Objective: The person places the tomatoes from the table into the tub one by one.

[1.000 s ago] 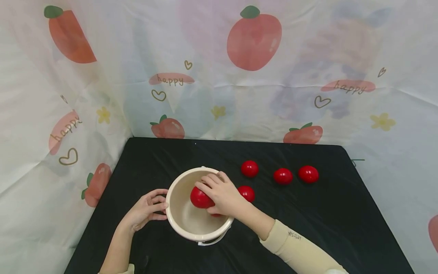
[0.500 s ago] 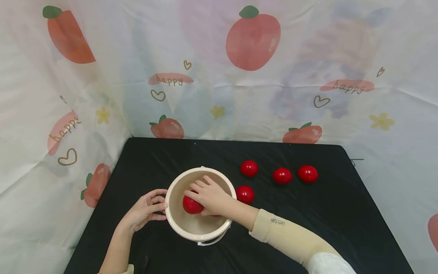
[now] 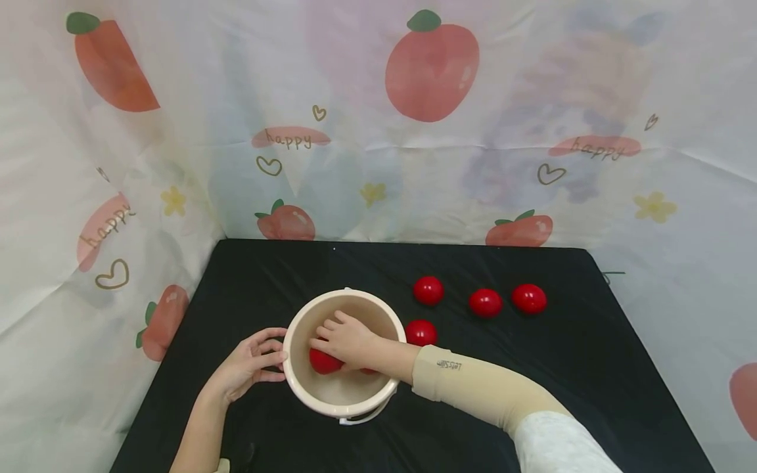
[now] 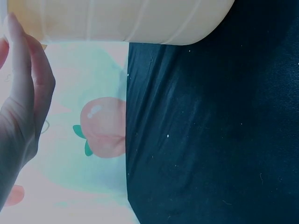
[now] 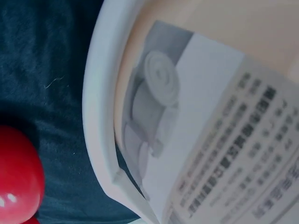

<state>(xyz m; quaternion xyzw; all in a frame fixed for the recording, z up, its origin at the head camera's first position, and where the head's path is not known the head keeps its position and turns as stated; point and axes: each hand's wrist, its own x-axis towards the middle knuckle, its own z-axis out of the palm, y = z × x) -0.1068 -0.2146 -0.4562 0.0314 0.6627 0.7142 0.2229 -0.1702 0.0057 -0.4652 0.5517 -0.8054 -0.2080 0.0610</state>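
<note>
Now, at the far left, a pale patterned backdrop [image 3: 47,341] is hanging beside and behind a black tablecloth [image 3: 568,381], showing printed fruit [image 3: 432,72] and the word "happy"; next to it the left hand [image 3: 257,362] is reaching to the outer left side of a cream bucket [image 3: 337,394], its fingers spreading loosely, slightly bent and relaxed, their tips touching the bucket near the rim; the bucket is standing upright on the cloth, its mouth facing up and its white handle [image 3: 372,416] hanging low on the near side; a printed label [image 5: 233,140] is showing on the bucket in the right wrist view.

Inside the bucket, left of its middle, a red ball [image 3: 322,362] is sitting under the right hand [image 3: 345,345], whose fingers are curling over it from above and gripping it; a second ball [image 3: 368,371] is peeping out below the right wrist, also within the bucket, mostly hidden.

Just beyond the right rim a third ball [image 3: 421,333] is lying on the cloth; a fourth ball [image 3: 428,290] is resting a little farther back; the cream sleeve [image 3: 461,374], bearing small lettering, is crossing the bucket's right side; farther right, a fifth ball [image 3: 486,303] and a sixth ball [image 3: 529,299] are lying near each other, apart.
</note>
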